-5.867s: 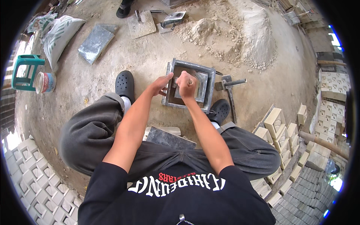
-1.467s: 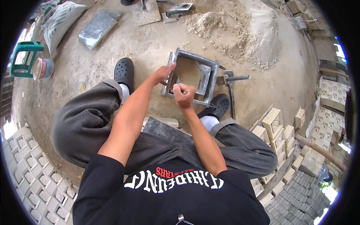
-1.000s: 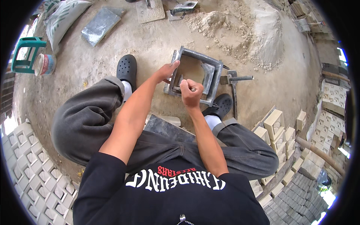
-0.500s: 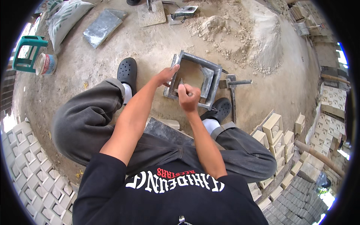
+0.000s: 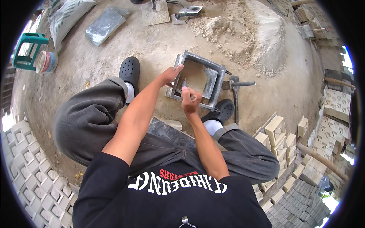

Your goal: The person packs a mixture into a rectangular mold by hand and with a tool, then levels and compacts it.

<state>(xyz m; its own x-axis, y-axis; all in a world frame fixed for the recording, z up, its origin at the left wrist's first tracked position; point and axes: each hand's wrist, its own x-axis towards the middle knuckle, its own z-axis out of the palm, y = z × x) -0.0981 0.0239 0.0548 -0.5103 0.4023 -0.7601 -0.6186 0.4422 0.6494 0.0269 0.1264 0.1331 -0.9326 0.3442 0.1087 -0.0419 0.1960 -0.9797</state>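
A square grey metal mould [image 5: 216, 87] lies on the ground between my feet, with an angled metal piece [image 5: 208, 84] inside it along the right. My left hand [image 5: 171, 75] grips the mould's left wall, thumb on top and the other fingers partly hidden below. Over the near left corner, my right hand [image 5: 191, 100] is closed around a small pointed tool [image 5: 184, 83], perhaps a trowel. Its tip points away from me into the mould; the fist hides most of its handle.
A hammer-like metal tool [image 5: 235, 84] lies right of the mould. Beyond are heaped pale powder [image 5: 268, 45], metal plates [image 5: 107, 26] and a trowel-like tool [image 5: 186, 14]. A green stool [image 5: 30, 51] and bucket [image 5: 46, 62] stand far left. Cast blocks [image 5: 274, 129] are stacked at right.
My right hand has shifted very slightly toward me, and more of the tool shows above the fist. My left hand stays on the mould's wall.
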